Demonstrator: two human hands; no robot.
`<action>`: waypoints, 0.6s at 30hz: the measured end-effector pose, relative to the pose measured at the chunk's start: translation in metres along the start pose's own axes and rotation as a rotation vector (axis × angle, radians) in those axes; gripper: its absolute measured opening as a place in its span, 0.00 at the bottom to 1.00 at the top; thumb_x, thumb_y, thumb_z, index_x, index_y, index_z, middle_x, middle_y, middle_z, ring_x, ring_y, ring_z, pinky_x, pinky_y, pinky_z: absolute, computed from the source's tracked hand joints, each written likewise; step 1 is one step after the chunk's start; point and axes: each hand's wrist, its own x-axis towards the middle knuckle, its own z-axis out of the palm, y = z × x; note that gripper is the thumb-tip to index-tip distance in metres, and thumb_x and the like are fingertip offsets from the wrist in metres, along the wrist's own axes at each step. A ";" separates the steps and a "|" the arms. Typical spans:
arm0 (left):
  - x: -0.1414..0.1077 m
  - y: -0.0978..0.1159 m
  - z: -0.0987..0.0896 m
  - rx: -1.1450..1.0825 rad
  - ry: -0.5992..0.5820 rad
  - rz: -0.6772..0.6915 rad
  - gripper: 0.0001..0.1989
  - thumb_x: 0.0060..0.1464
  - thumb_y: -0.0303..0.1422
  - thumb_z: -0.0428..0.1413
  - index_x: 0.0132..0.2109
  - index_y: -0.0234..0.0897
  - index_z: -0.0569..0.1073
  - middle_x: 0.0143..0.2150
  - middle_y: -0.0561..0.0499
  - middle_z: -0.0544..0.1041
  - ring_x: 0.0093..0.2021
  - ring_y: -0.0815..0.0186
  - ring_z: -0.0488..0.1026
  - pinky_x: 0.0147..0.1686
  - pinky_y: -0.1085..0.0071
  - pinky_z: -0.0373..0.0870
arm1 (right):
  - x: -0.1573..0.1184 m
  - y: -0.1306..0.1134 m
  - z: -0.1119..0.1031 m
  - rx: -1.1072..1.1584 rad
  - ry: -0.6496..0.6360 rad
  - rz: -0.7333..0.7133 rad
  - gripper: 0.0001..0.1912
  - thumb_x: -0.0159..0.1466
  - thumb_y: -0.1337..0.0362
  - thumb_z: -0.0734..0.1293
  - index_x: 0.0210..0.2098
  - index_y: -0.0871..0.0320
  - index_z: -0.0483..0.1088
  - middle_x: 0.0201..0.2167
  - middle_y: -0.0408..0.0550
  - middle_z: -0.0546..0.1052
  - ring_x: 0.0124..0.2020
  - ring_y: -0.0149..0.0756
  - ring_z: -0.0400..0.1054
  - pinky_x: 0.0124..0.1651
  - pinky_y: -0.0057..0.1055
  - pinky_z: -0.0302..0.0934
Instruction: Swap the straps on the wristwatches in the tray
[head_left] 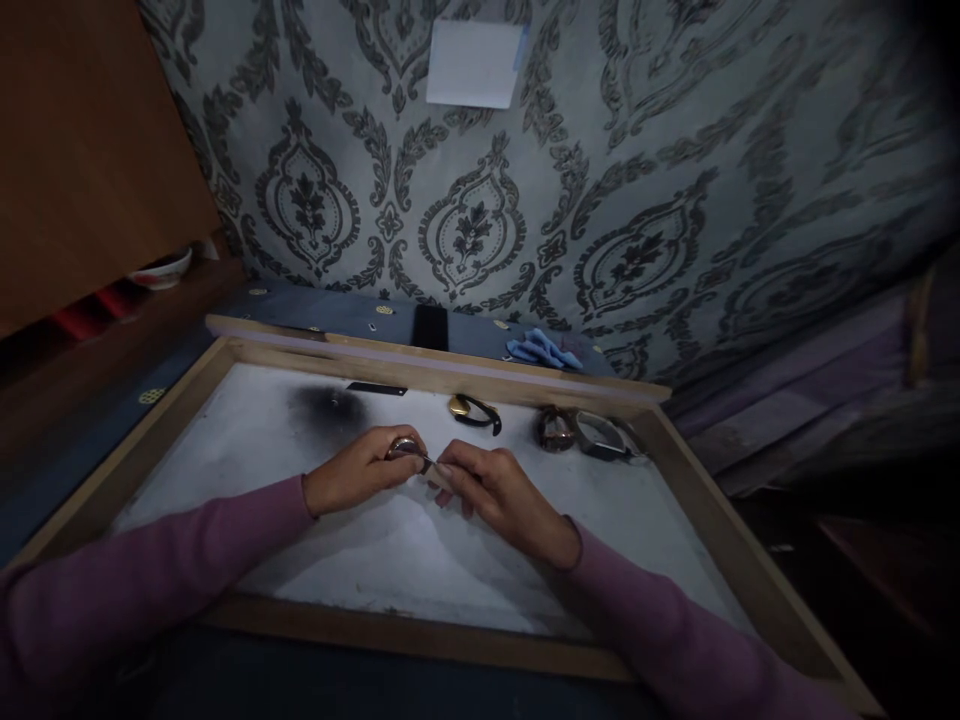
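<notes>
Over the middle of a wooden-framed tray [420, 622] with a pale bottom, my left hand [364, 470] is closed around a wristwatch [403, 447] with a round, shiny case. My right hand [506, 490] comes in from the other side, thumb and forefinger pinched on something small and slim that meets the watch's edge; its kind cannot be made out. Just beyond my hands lies a gold watch [459, 406] with a curved black strap. Farther right, a dark brown watch [555, 428] touches or nearly touches a watch with a squarish case [600, 435].
A flat black strip [376, 388] lies near the tray's back wall, beside a dark smudge [330, 415]. Behind the tray are a black rectangular object [430, 327] and a crumpled blue cloth [544, 349]. A bowl [163, 270] sits on the left shelf, and a patterned wall rises behind.
</notes>
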 end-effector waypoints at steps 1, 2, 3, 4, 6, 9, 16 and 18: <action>0.000 0.001 0.000 -0.001 0.007 -0.005 0.09 0.53 0.37 0.51 0.33 0.35 0.65 0.22 0.61 0.55 0.23 0.73 0.50 0.22 0.75 0.48 | 0.000 0.001 0.001 0.006 0.001 0.002 0.10 0.68 0.63 0.58 0.31 0.59 0.65 0.24 0.45 0.78 0.18 0.26 0.66 0.23 0.21 0.59; 0.001 0.001 0.001 -0.001 0.020 -0.008 0.08 0.52 0.36 0.51 0.32 0.35 0.65 0.22 0.61 0.55 0.23 0.73 0.50 0.23 0.75 0.48 | 0.000 0.001 0.001 0.015 0.002 0.005 0.10 0.68 0.63 0.58 0.31 0.59 0.65 0.24 0.46 0.78 0.18 0.26 0.66 0.23 0.21 0.60; 0.001 0.002 0.002 0.001 0.037 -0.012 0.07 0.51 0.35 0.51 0.32 0.35 0.65 0.22 0.61 0.55 0.23 0.73 0.50 0.23 0.75 0.48 | 0.000 0.002 0.002 0.029 0.003 0.005 0.10 0.68 0.62 0.58 0.32 0.59 0.65 0.24 0.46 0.78 0.19 0.27 0.66 0.23 0.22 0.60; 0.001 0.003 0.002 0.006 0.055 -0.017 0.06 0.49 0.34 0.50 0.31 0.35 0.65 0.21 0.61 0.55 0.23 0.73 0.50 0.23 0.75 0.49 | 0.000 0.003 0.002 0.047 0.003 0.007 0.10 0.68 0.62 0.58 0.32 0.59 0.65 0.24 0.46 0.78 0.19 0.27 0.67 0.23 0.22 0.61; 0.001 0.006 0.004 0.023 0.097 -0.024 0.04 0.47 0.32 0.50 0.28 0.36 0.64 0.21 0.60 0.55 0.23 0.73 0.51 0.23 0.75 0.50 | 0.000 0.004 0.003 0.075 0.001 0.015 0.11 0.68 0.61 0.58 0.32 0.59 0.65 0.24 0.47 0.78 0.19 0.28 0.68 0.23 0.22 0.62; 0.001 0.009 0.006 0.036 0.133 -0.035 0.03 0.43 0.31 0.48 0.26 0.37 0.63 0.21 0.60 0.56 0.23 0.73 0.51 0.24 0.75 0.50 | 0.000 0.005 0.004 0.096 0.002 0.029 0.11 0.68 0.60 0.58 0.32 0.59 0.65 0.24 0.47 0.77 0.20 0.28 0.68 0.24 0.23 0.62; 0.001 0.009 0.006 0.025 0.147 -0.027 0.03 0.41 0.31 0.48 0.27 0.36 0.64 0.21 0.60 0.57 0.23 0.73 0.52 0.24 0.74 0.51 | 0.001 0.007 0.006 0.139 0.001 0.042 0.12 0.68 0.58 0.60 0.32 0.59 0.66 0.24 0.47 0.77 0.20 0.28 0.68 0.25 0.24 0.63; 0.001 0.008 0.006 0.020 0.147 -0.023 0.03 0.41 0.31 0.48 0.27 0.36 0.64 0.21 0.60 0.57 0.23 0.73 0.52 0.24 0.75 0.52 | 0.001 0.008 0.006 0.155 -0.001 0.051 0.13 0.68 0.57 0.60 0.32 0.59 0.66 0.24 0.47 0.77 0.20 0.28 0.68 0.24 0.23 0.63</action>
